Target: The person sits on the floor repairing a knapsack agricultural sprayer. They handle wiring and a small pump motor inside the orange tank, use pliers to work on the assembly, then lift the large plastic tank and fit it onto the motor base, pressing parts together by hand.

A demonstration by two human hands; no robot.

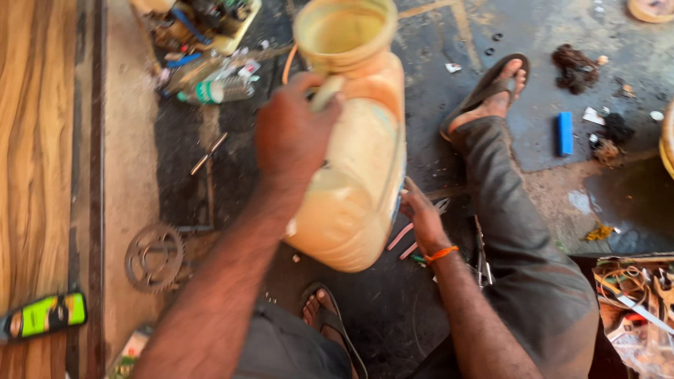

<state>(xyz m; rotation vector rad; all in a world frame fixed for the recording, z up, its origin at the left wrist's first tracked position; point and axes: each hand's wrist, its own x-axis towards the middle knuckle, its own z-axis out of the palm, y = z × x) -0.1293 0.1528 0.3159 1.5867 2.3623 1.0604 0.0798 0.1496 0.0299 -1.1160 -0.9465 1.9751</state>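
The jug (358, 161) is made of cream plastic, slightly translucent, with a dull sheen and greasy orange stains. Its plastic handle is gripped by the left hand (291, 137), and its lower side is touched by the right hand (421, 217), where an orange thread band (441, 253) is worn at the wrist. The floor (421, 84) looks like rough concrete, blackened and matt with oil. The sprocket (154, 257) is rusty, dull metal. The board (35, 140) at the left shows smooth wood grain. The trousers (519, 238) are grey cloth, matt and dirty. The sandal (484, 88) appears to be dark rubber. The blue block (565, 133) looks like smooth plastic.
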